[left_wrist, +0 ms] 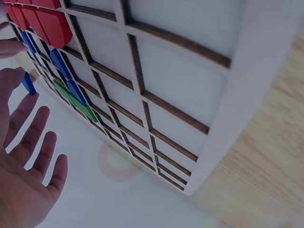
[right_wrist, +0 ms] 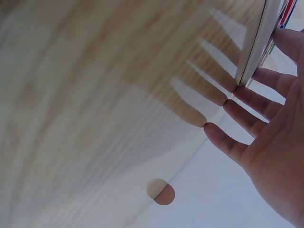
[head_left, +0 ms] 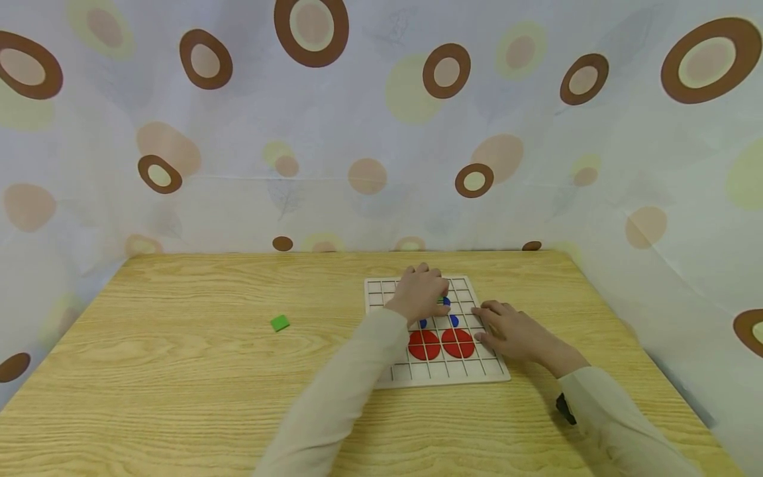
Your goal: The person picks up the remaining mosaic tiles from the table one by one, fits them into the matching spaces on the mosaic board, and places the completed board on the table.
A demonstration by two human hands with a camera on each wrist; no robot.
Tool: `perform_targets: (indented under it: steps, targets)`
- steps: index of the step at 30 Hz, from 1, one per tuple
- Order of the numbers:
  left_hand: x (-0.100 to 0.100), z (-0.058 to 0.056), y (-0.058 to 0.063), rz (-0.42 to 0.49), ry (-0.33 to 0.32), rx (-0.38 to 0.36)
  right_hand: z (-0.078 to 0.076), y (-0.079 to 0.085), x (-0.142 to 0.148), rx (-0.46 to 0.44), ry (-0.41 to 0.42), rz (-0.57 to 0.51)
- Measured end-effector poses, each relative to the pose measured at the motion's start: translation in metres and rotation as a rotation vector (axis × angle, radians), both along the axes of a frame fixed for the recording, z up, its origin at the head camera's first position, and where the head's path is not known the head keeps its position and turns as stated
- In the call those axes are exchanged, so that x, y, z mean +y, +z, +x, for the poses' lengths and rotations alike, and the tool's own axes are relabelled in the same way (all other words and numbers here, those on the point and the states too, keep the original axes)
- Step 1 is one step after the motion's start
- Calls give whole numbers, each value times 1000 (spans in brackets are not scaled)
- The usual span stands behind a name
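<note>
A white grid board (head_left: 417, 376) lies on the table with red pieces (head_left: 424, 346) forming two round shapes near its front. My left hand (head_left: 420, 293) is above the board's middle. In the left wrist view, that hand pinches a small blue piece (left_wrist: 29, 83) between thumb and index finger, just over the grid. Other blue pieces (head_left: 454, 320) and a row of green pieces (left_wrist: 75, 101) are set in the board's cells. My right hand (head_left: 515, 331) touches the board's right edge with fingers extended. The left hand partly hides the board's centre in the head view.
A loose green square (head_left: 279, 322) lies on the wooden table (head_left: 179, 371), left of the board. Patterned cloth (head_left: 334, 132) with circles hangs behind the table and along its sides. A dark object (head_left: 565, 409) shows under the right sleeve.
</note>
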State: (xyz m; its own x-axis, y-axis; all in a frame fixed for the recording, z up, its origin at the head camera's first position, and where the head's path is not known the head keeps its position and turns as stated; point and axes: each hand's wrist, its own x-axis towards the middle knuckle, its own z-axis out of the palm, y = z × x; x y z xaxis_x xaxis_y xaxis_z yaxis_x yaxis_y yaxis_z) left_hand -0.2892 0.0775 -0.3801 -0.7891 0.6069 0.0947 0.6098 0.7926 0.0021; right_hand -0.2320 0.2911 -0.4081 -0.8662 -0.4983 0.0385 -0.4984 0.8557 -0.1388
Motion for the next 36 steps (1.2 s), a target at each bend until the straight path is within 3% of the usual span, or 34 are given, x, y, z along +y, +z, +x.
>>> perform_targets:
  steps: [18,36]
  targets:
    - [16,-1,-5,-21,81,6,2,3,-2,1,-4,1]
    - [21,4,-8,-84,106,21,1,2,0,-4,-8,4]
